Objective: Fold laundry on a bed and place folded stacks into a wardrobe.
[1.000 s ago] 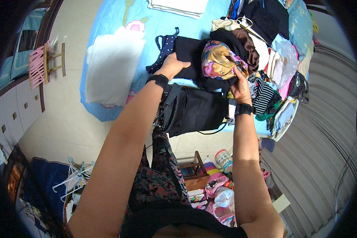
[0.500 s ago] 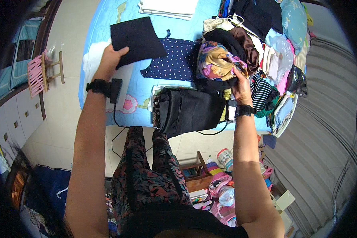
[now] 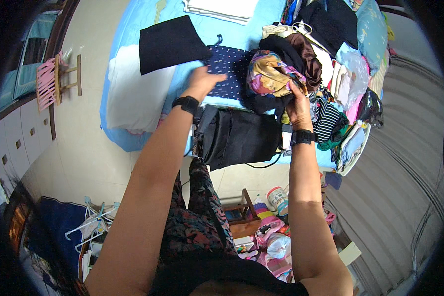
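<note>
My right hand [image 3: 298, 106] grips the edge of a bunched floral cloth [image 3: 266, 74] in yellow and purple, thumb on top and the other fingers mostly hidden. Over the left part of a navy polka-dot cloth [image 3: 234, 61] is my left hand [image 3: 204, 83], its fingers apart and nothing in them; whether it touches the cloth I cannot tell. A flat folded black cloth [image 3: 170, 47] lies beyond that hand, partly across a white folded cloth [image 3: 138, 96]. Closer to me, a folded black garment [image 3: 241, 138] rests at the bed's near edge.
The bed has a light blue cover [image 3: 121, 140]. White folded cloths [image 3: 222, 11] lie at its far side. A heap with a brown satiny cloth [image 3: 306, 54], a striped cloth [image 3: 325, 117] and plastic bags fills the right. A small wooden stool [image 3: 244, 217] stands below the bed.
My left hand has let go of the folded black cloth, which now lies on the bed, and has moved right to the polka-dot cloth. My right hand stays on the floral cloth.
</note>
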Demonstrator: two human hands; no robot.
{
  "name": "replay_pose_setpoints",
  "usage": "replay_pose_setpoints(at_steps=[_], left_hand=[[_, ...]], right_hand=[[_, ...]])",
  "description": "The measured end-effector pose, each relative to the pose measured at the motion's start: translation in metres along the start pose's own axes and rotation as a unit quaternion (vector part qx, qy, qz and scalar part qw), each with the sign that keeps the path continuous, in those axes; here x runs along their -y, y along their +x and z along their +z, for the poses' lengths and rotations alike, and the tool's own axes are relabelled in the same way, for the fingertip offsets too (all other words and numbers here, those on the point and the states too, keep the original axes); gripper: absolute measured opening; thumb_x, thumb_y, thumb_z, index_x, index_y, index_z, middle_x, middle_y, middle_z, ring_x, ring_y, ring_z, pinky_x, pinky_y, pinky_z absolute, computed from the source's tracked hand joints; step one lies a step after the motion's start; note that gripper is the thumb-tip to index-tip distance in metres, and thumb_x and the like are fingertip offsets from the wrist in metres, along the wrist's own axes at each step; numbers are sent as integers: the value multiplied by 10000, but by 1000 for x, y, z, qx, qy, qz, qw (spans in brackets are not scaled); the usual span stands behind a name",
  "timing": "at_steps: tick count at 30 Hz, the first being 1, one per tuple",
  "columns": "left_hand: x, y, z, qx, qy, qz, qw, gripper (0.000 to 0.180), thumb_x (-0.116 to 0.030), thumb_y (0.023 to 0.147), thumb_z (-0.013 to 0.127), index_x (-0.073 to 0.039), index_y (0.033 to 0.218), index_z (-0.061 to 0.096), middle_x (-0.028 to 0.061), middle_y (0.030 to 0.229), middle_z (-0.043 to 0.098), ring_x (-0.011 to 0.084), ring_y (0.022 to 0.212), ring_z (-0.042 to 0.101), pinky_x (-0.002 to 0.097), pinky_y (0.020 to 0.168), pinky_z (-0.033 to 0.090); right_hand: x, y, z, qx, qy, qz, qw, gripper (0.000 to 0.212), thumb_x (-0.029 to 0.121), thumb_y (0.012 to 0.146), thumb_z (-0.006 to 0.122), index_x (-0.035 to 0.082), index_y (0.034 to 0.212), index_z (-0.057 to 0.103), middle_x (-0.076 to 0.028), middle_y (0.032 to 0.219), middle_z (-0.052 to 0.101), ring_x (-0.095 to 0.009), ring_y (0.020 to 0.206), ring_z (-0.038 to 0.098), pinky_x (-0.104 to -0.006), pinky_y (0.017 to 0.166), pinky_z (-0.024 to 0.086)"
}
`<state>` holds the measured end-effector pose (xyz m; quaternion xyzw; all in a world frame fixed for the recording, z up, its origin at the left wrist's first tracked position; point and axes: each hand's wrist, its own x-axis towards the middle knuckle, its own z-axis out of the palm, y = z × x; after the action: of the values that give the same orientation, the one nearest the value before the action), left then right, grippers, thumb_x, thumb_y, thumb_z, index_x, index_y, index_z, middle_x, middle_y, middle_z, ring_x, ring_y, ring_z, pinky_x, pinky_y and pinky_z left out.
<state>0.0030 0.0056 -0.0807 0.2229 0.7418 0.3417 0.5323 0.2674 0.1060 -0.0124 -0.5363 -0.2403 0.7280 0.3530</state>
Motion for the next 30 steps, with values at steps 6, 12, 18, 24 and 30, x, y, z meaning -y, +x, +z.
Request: replay_pose_setpoints(at_steps=[6,12,18,24,30], left_hand=[[-59,-40,22,108,-107,20,988,384,-83,795,688,33,1136,557,99,1059,643,151,895,618,271,788,489],[-29,-19,-10,121,-199,35,972,408,22,821,623,24,1198,470,81,1058,616,140,916,621,252,791,522],[1,-5,-43,97,-210,-15,973,530,-40,862,608,43,1338,390,121,1229,560,138,984,615,251,834,523],[-7,-10,-47,194,-345,-34,918,618,-493,949,482,-34,1360,446,71,1279,544,129,1145,535,263,969,398],[-15,-5,-52,225,-312,-2,923,738,-562,938,456,-44,1447,322,96,1416,422,140,1270,428,279,1058,312]], right_hand=[[-5,-2,-3,-7,-3,-7,1000,350,41,850,656,4,1187,570,-94,1130,643,-224,1008,628,-350,909,489],[-12,1,7,-13,2,-35,999,360,29,830,675,-3,1175,577,-88,1113,643,-223,991,626,-346,887,493],[-42,-2,60,-15,-202,-118,972,326,36,774,729,-33,1076,625,-62,1033,661,-162,898,617,-291,833,477],[-66,3,92,-15,-368,-99,925,249,72,780,734,-37,993,667,-57,931,688,-146,797,625,-285,743,492],[-68,-4,119,23,-551,-179,815,493,139,741,747,5,1170,545,-223,944,674,-355,899,653,-405,805,502]])
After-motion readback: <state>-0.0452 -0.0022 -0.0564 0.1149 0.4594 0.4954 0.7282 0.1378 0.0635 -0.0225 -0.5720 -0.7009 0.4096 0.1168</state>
